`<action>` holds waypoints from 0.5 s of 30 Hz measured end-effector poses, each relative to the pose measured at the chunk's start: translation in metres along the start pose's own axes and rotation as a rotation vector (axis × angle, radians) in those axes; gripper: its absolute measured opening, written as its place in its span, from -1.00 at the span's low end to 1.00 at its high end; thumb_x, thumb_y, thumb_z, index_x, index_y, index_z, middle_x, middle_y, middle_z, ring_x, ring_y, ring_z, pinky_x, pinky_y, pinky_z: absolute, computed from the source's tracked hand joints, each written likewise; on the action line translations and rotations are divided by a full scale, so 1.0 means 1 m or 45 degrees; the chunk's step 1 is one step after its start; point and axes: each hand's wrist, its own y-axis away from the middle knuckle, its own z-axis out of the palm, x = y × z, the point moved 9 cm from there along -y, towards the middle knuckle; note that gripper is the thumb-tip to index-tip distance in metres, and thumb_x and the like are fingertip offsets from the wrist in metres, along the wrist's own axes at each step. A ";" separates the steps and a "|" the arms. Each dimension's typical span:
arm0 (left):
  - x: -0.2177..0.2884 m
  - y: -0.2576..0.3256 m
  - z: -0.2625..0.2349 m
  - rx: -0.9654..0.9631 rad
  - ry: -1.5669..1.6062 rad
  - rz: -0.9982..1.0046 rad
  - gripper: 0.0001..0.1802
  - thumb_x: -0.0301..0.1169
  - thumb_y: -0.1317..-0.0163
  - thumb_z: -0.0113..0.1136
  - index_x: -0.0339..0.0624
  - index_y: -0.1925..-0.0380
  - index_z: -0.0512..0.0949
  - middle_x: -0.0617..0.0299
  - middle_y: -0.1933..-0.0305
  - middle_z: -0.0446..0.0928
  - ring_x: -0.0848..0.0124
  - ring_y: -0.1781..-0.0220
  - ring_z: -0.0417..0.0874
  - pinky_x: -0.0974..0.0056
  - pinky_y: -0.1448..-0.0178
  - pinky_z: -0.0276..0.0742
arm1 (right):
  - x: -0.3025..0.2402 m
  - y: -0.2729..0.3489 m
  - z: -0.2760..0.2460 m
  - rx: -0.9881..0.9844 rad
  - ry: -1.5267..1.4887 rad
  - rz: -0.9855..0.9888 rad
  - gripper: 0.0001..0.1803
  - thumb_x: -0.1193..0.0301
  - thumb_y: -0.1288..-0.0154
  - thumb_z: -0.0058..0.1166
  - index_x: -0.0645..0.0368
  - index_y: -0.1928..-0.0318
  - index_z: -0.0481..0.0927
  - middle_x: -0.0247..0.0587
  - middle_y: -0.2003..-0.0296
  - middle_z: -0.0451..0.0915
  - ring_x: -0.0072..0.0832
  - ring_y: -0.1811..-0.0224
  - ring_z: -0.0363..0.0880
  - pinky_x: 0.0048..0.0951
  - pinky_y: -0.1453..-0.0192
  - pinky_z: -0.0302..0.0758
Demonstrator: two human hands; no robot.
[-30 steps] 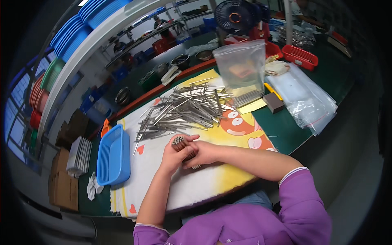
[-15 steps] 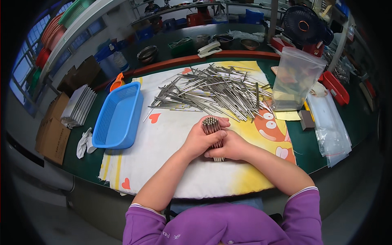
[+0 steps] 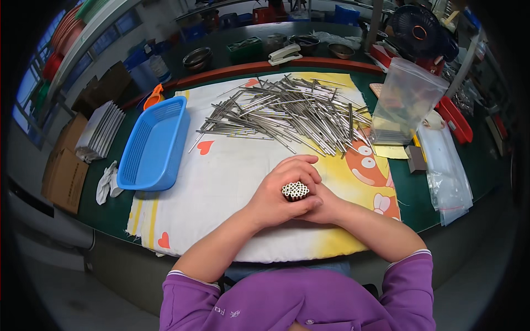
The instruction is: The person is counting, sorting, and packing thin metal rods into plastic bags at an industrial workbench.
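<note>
A tight bundle of thin metal tubes stands between my hands, its hollow round ends facing up. My left hand is wrapped about the bundle, with the thumb along its near side and the fingers over its far side. From the right, my right hand closes round the lower part; its fingers are mostly hidden behind the left hand. Beyond them, a loose heap of similar metal tubes lies crisscrossed on a white and yellow padded cloth.
To the left stand a blue plastic basket, an orange tool, white gloves and a cardboard box. On the right are a clear zip bag, a dark grey block, plastic sleeves and a red tray.
The bundle has tipped so its open ends face me more directly. My left hand has turned and its fingers now wrap over the far side. The view has shifted slightly.
</note>
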 end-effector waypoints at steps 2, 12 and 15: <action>0.001 0.001 0.001 -0.014 -0.021 0.014 -0.78 -0.50 0.16 0.32 -0.14 0.54 0.45 0.27 0.25 0.50 0.16 -0.16 0.39 0.13 -0.19 0.27 | -0.005 0.001 0.005 -0.057 0.108 -0.109 -0.53 0.45 -0.01 0.17 0.20 0.01 0.37 -0.14 0.11 0.46 -0.34 0.02 0.45 -0.35 -0.05 0.41; 0.008 0.001 0.005 -0.048 -0.143 0.058 -0.75 -0.44 0.14 0.33 -0.12 0.55 0.39 0.28 0.21 0.48 0.14 -0.16 0.39 0.11 -0.19 0.27 | -0.002 0.003 0.005 -0.054 0.142 -0.203 -0.55 0.43 -0.02 0.14 0.18 0.02 0.38 -0.14 0.12 0.47 -0.29 0.01 0.45 -0.31 -0.08 0.39; 0.002 0.002 0.004 -0.044 -0.164 0.033 -0.76 -0.43 0.12 0.33 -0.14 0.52 0.41 0.26 0.20 0.49 0.14 -0.16 0.39 0.11 -0.19 0.27 | 0.000 0.000 0.005 -0.068 0.088 -0.144 -0.55 0.45 -0.01 0.15 0.17 0.03 0.38 -0.15 0.12 0.47 -0.30 0.02 0.45 -0.33 -0.06 0.40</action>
